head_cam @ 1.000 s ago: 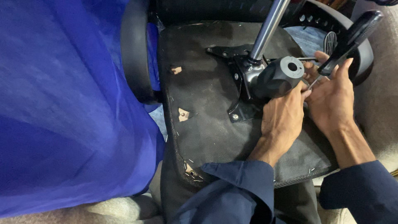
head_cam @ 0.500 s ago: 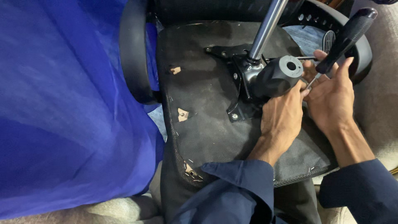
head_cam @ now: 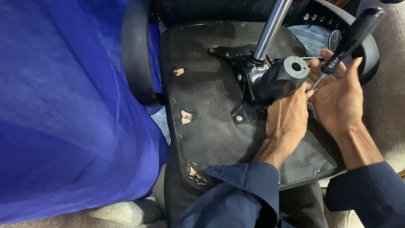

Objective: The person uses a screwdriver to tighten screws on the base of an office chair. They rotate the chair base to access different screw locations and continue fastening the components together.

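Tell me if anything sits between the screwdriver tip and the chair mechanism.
The left hand does: its fingers cover the spot beside the black knob where the screwdriver, held by the right hand, points.

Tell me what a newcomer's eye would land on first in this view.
A large bright blue sheet of fabric fills the left half. At centre lies the black fabric underside of an upturned chair seat, with a shiny metal column rising from its black metal mechanism plate. Right of that, the left hand grips a black round knob, and the right hand holds a black-handled screwdriver.
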